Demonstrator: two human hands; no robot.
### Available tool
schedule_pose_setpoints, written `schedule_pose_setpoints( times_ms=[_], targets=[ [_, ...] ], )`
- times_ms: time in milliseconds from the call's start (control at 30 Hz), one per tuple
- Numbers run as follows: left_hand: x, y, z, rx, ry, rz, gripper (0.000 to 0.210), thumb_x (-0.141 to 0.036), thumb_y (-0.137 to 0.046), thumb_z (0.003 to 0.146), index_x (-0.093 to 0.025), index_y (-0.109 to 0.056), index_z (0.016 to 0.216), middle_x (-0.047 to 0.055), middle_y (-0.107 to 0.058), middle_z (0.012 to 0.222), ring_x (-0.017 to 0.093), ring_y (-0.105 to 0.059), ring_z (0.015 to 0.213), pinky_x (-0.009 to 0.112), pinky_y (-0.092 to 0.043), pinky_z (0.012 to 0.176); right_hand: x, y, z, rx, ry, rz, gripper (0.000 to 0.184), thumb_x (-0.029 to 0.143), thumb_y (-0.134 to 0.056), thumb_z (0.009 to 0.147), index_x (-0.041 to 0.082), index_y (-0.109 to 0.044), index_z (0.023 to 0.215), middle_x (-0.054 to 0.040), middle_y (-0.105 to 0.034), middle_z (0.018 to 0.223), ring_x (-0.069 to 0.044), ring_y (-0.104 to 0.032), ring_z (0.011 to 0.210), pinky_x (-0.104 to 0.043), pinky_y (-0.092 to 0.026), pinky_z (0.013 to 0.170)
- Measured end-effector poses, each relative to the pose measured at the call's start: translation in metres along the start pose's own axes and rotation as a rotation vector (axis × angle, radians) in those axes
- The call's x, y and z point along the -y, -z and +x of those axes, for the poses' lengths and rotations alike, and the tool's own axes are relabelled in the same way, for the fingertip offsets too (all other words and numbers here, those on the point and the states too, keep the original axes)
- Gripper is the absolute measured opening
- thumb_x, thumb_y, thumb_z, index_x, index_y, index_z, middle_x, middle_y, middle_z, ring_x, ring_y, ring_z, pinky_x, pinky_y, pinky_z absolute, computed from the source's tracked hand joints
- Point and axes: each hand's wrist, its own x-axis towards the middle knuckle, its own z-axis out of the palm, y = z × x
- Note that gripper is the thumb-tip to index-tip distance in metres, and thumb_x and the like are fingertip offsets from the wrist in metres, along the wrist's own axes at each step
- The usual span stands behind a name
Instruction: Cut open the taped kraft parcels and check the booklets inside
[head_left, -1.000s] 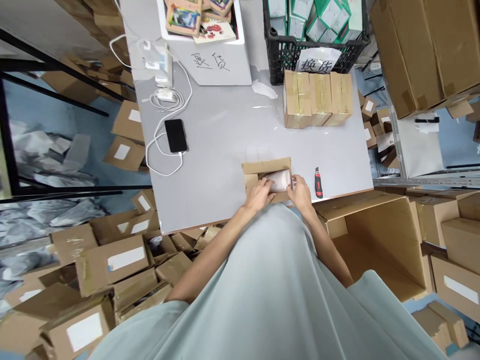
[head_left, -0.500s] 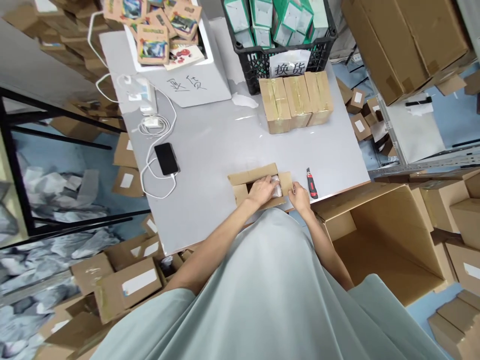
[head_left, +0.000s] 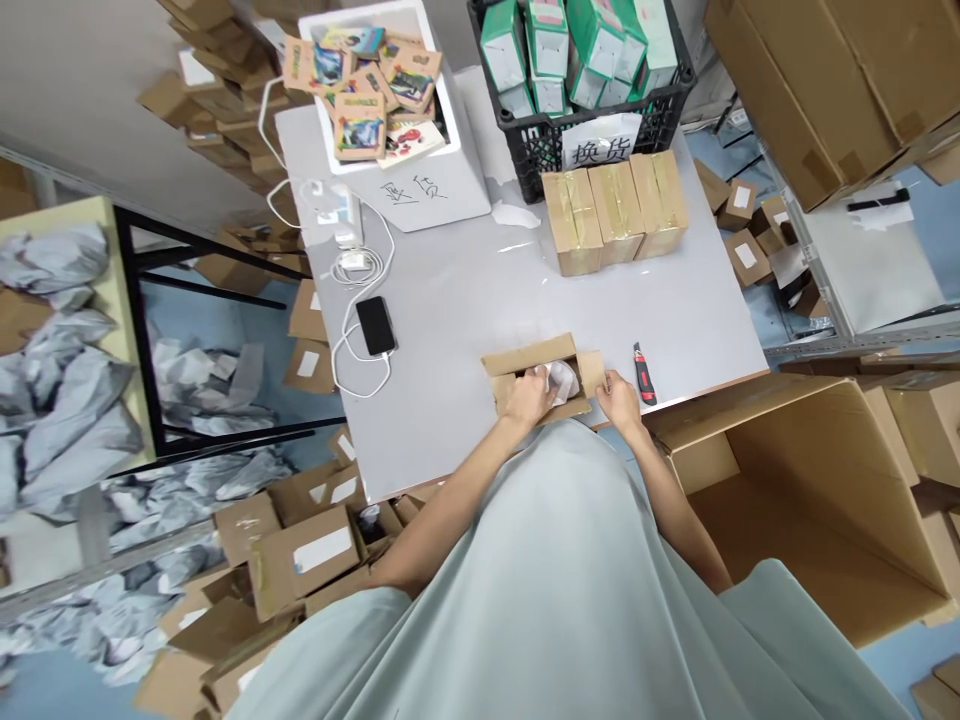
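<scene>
Wrapped item (head_left: pixel 564 384), now more exposed, sits within reach in the carton (head_left: pixel 529 353); right hand (head_left: pixel 619 401) pinches the right flap (head_left: pixel 592 371), left hand (head_left: pixel 526 398) curls alongside (grip unclear).

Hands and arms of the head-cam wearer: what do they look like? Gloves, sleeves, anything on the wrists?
Left hand and right hand: bare, no gloves. Forearms uncovered; no watch or band visible. Loose, plain pale grey-green garment, sleeves ending around the elbows. Rings: too small to tell.

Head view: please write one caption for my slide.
Left hand at a pale item inside an open carton, right hand at the flap, utility knife nearby.
</scene>
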Motion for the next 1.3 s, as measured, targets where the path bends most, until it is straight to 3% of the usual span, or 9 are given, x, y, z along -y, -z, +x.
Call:
schedule_pose_setpoints(
  times_ms=[133,267,500,767,833,933,1067,1200,1300],
  targets=[
    [0.002,0.001,-0.004,-0.031,0.061,-0.056,0.03,-0.025,-0.06,0.108,-0.014,-0.063,0.135,0.023,-0.079,0.128,0.036,-0.078,0.115,0.041,-0.055,0.093,0.004,0.005,-0.003,0.004,0.015,-0.024,0.025,0.024,-0.057,0.107,0.02,-0.072,0.125,-0.0126,-0.083,0.116,-0.028,-0.078,0.107,-0.032,-0.051,0.088],
    [0.015,0.014,-0.022,-0.13,0.126,-0.205,0.028,-0.036,-0.06,0.108,-0.018,-0.066,0.129,0.017,-0.083,0.11,0.034,-0.08,0.104,0.038,-0.053,0.085,0.006,0.005,-0.003,-0.022,0.019,-0.022,0.027,0.024,-0.056,0.105,0.02,-0.072,0.127,-0.0118,-0.084,0.114,-0.027,-0.079,0.107,-0.033,-0.054,0.091],
    [0.055,0.055,-0.063,-0.359,0.026,-0.914,0.024,-0.038,-0.072,0.085,-0.025,-0.067,0.104,-0.001,-0.075,0.081,0.021,-0.069,0.074,0.03,-0.045,0.07,0.024,0.015,-0.013,-0.28,0.268,0.256,0.043,0.036,-0.058,0.101,0.014,-0.07,0.137,-0.0223,-0.075,0.138,-0.033,-0.073,0.126,-0.05,-0.062,0.105],
    [0.068,0.087,-0.069,-0.188,-0.059,-1.488,0.044,-0.047,-0.089,0.069,-0.021,-0.069,0.098,0.003,-0.08,0.091,0.018,-0.07,0.076,0.029,-0.05,0.073,0.096,0.07,-0.05,-0.179,0.735,0.3,0.071,0.047,-0.082,0.091,0.025,-0.062,0.156,-0.0162,-0.067,0.156,-0.035,-0.063,0.144,-0.054,-0.054,0.121],
    [0.068,0.089,-0.07,-0.168,-0.083,-1.507,0.044,-0.048,-0.09,0.069,-0.021,-0.07,0.098,0.004,-0.081,0.092,0.019,-0.071,0.077,0.029,-0.051,0.074,0.107,0.074,-0.056,-0.206,0.775,0.257,0.06,0.04,-0.078,0.092,0.026,-0.067,0.149,-0.0143,-0.073,0.147,-0.035,-0.068,0.138,-0.053,-0.054,0.119],
    [0.07,0.089,-0.072,-0.127,-0.116,-1.53,0.051,-0.049,-0.092,0.069,-0.021,-0.068,0.105,0.004,-0.083,0.092,0.019,-0.073,0.077,0.03,-0.051,0.075,0.111,0.076,-0.054,-0.331,0.699,0.308,0.028,0.035,-0.062,0.101,0.025,-0.077,0.123,-0.0104,-0.082,0.119,-0.031,-0.077,0.113,-0.046,-0.06,0.102],
    [0.079,0.089,-0.076,-0.075,-0.119,-1.572,0.071,-0.052,-0.095,0.068,-0.021,-0.065,0.125,0.005,-0.084,0.093,0.024,-0.078,0.084,0.032,-0.053,0.079,0.109,0.083,-0.042,-0.506,0.511,0.316,0.035,0.053,-0.064,0.104,0.021,-0.075,0.113,-0.0108,-0.081,0.105,-0.029,-0.075,0.098,-0.044,-0.06,0.091],
    [0.086,0.087,-0.079,-0.005,-0.135,-1.552,0.077,-0.055,-0.096,0.07,-0.021,-0.071,0.135,0.007,-0.086,0.098,0.027,-0.08,0.092,0.035,-0.055,0.086,0.117,0.091,-0.056,-0.752,0.636,0.174,0.031,0.047,-0.066,0.107,0.022,-0.073,0.124,-0.0157,-0.076,0.123,-0.032,-0.072,0.117,-0.051,-0.058,0.103],
    [0.089,0.082,-0.078,0.026,-0.131,-1.552,0.072,-0.056,-0.096,0.07,-0.021,-0.076,0.131,0.006,-0.086,0.095,0.027,-0.079,0.092,0.036,-0.055,0.088,0.129,0.093,-0.087,-0.904,0.773,0.068,0.01,0.031,-0.068,0.109,0.026,-0.073,0.115,-0.011,-0.076,0.111,-0.028,-0.072,0.106,-0.047,-0.058,0.097]
  ],
)
